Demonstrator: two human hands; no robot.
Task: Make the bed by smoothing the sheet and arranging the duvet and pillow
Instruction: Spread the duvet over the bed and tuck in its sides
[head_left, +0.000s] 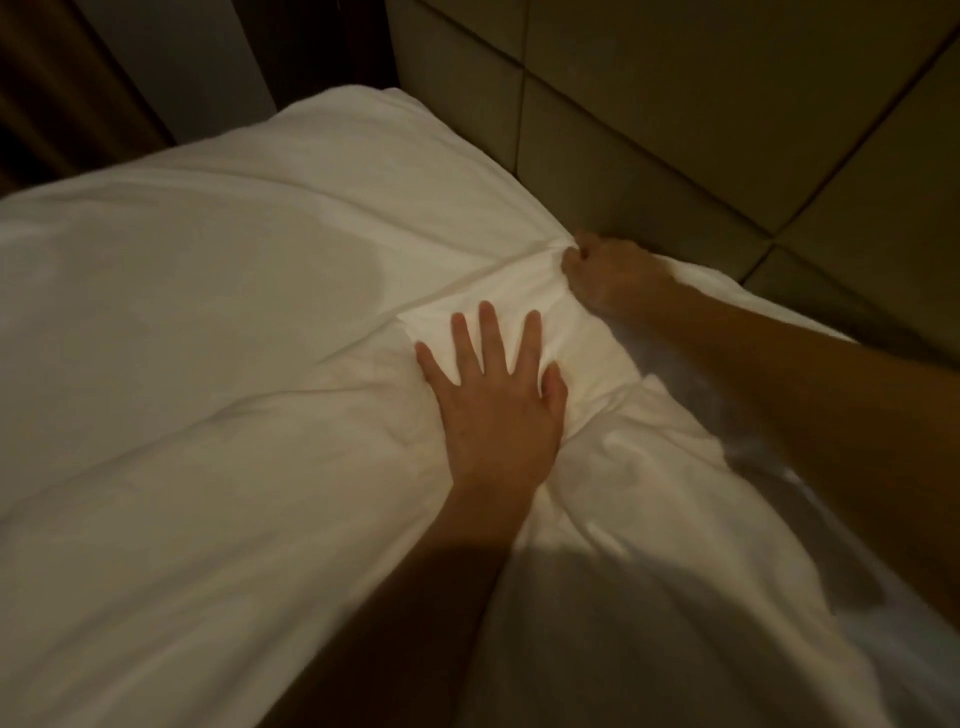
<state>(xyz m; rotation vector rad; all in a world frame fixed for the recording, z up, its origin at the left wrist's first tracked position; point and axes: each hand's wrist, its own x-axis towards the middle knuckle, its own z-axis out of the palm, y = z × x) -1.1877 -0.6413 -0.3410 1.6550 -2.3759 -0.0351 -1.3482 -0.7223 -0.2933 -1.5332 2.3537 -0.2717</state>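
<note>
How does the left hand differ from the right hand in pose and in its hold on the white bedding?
The left hand lies flat, fingers spread; the right hand is curled tight. The left hand only presses on the white bedding; the right hand grips a bunched fold of it. The right hand is close to the padded headboard; the left hand is farther from it. Both touch the same bedding.

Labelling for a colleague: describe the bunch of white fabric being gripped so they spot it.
Follow the padded beige headboard down to the white bedding. There the right hand grips a gathered bunch of white fabric. Creases fan out from it, unlike the cloth under the flat left hand.
</note>
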